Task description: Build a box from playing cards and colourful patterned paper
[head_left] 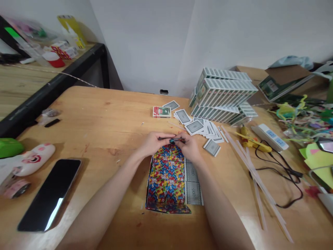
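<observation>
On the table in front of me lies a panel of joined playing cards (166,173), covered in a bright multicoloured pattern. Its near edge is folded up as a flap. Grey-backed cards (193,192) run along its right side. At the far end, my left hand (153,143) has its fingers closed on the panel's edge. My right hand (189,148) pinches the same edge from the other side, close to the left fingertips. A narrow dark, shiny strip shows between the fingers; whether it is the panel's folded edge is hard to make out.
Loose playing cards (195,126), a card box (161,111) and a small card stack (212,147) lie beyond my hands. Packed card boxes (226,92) stand behind. Glue sticks (256,180), a yellow glue gun (253,144) and a power strip (270,136) are right; a phone (50,194) is left.
</observation>
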`<state>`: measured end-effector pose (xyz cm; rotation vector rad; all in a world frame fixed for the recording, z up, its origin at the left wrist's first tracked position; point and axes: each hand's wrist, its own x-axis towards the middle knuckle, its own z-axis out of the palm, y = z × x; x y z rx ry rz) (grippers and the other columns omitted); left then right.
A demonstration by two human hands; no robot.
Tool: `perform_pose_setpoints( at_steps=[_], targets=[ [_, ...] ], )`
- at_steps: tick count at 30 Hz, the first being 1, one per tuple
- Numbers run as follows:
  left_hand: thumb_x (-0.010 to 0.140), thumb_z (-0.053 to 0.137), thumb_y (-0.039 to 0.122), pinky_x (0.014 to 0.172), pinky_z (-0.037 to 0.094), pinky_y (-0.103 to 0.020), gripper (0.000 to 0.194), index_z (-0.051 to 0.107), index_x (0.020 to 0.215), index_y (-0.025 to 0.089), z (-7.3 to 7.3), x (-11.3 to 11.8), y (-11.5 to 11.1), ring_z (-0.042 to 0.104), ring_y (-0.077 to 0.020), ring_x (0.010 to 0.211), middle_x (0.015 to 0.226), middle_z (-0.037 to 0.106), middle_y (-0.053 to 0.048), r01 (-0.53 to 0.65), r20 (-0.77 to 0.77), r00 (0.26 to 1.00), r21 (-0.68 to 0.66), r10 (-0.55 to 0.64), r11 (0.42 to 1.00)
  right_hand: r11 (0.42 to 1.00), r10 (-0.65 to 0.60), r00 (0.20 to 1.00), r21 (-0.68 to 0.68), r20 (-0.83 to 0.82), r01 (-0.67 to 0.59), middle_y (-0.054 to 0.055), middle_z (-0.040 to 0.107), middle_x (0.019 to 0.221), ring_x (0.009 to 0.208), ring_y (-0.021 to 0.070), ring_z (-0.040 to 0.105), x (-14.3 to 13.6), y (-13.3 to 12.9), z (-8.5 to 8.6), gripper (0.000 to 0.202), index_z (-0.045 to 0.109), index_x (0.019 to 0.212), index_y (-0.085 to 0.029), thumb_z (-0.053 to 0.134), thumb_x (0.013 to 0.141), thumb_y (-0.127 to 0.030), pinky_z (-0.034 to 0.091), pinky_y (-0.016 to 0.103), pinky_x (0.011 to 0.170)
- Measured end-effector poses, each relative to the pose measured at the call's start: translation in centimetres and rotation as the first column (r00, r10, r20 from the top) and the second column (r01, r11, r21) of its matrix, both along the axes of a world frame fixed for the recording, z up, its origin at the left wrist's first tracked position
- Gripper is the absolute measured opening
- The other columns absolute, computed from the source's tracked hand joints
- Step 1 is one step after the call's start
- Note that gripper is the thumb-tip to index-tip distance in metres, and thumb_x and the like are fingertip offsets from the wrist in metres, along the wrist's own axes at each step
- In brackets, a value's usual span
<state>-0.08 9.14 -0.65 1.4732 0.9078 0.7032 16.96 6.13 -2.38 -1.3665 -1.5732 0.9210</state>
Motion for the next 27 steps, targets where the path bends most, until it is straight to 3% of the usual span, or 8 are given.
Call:
perform_pose_setpoints(
  at_steps=[6,10,18,27],
  targets=[
    [0.079,0.056,0.020,0.095,0.044,-0.036,0.022,0.069,0.097,0.019,0.0,-0.1,0.1,0.062,-0.0174,0.099,0.107,0.068,-0.004,-0.032,-0.066,0.997,0.040,0.034,0.999,0.999,-0.024,0.995,-0.024,-0.099,0.022,-0.001,0.060,0.069,0.066,0.0141,0.054,0.1,0.0,-0.5,0.007,0.062,0.072,-0.019,0.055,0.070,-0.018,0.041,0.027,0.066],
    [0.081,0.054,0.019,0.089,0.048,-0.033,0.021,0.069,0.096,0.021,0.2,-0.1,-0.2,0.064,-0.0160,0.094,0.102,0.070,-0.002,-0.052,-0.173,0.982,0.144,0.077,0.988,0.998,-0.044,0.989,-0.045,-0.138,0.038,0.000,0.062,0.070,0.066,0.0146,0.055,0.2,0.1,-0.9,0.009,0.064,0.073,-0.019,0.056,0.070,-0.021,0.043,0.028,0.066],
    [0.083,0.051,0.023,0.079,0.049,-0.030,0.022,0.070,0.094,0.022,0.9,-0.4,-0.5,0.065,-0.0178,0.087,0.097,0.071,-0.002,0.034,-0.433,0.892,0.349,0.129,0.937,0.996,-0.060,0.980,-0.083,-0.188,0.045,0.001,0.065,0.072,0.068,0.0157,0.057,0.3,0.1,-1.1,0.009,0.065,0.072,-0.020,0.058,0.069,-0.022,0.044,0.029,0.066],
    [0.080,0.046,0.014,0.068,0.044,-0.026,0.017,0.062,0.083,0.018,1.5,0.1,-0.8,0.060,-0.0157,0.076,0.085,0.068,-0.002,0.083,-0.455,0.884,0.381,0.108,0.921,0.999,-0.019,0.986,-0.050,-0.167,0.010,-0.001,0.058,0.074,0.074,0.0154,0.054,0.1,-0.1,-0.5,0.003,0.056,0.073,-0.020,0.056,0.071,-0.020,0.042,0.029,0.072]
  ],
)
